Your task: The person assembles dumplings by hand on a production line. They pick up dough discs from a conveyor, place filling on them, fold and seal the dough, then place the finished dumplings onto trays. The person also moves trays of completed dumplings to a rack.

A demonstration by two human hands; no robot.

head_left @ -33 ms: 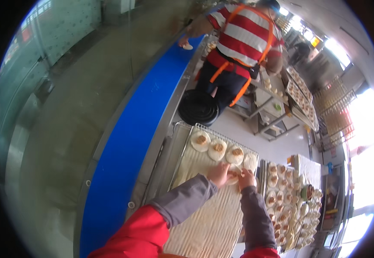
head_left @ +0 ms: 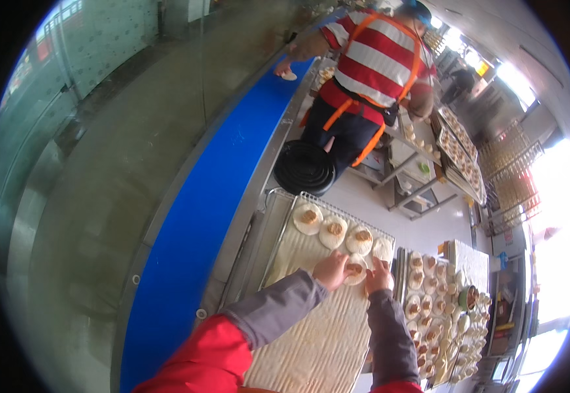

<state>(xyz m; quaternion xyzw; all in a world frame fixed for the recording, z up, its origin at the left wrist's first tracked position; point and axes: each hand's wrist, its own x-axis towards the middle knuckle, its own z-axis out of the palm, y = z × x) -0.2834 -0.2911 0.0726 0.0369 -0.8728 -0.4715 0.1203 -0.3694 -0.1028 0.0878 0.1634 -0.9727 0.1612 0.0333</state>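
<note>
A round of dough with brown filling (head_left: 355, 268) lies on the cloth-lined rack tray (head_left: 311, 327), between my two hands. My left hand (head_left: 331, 270) pinches its left edge with bent fingers. At its right edge my right hand (head_left: 380, 276) is closed, fingertips against the dough. Just beyond stand three filled dough rounds in a row (head_left: 333, 232), and a paler dough piece (head_left: 382, 249) whose top shows no filling ends that row at the right.
A blue conveyor belt (head_left: 196, 203) runs along the left. More trays of filled dough (head_left: 427, 304) stand at the right, with a small bowl (head_left: 470, 298) among them. Ahead, a co-worker in a striped shirt (head_left: 376, 62) reaches over the belt; a black bin (head_left: 304, 167) stands behind them.
My hands have drawn slightly apart and toward me. The dough round between them shows more of its face and filling. The co-worker's hand stays by a dough piece on the belt.
</note>
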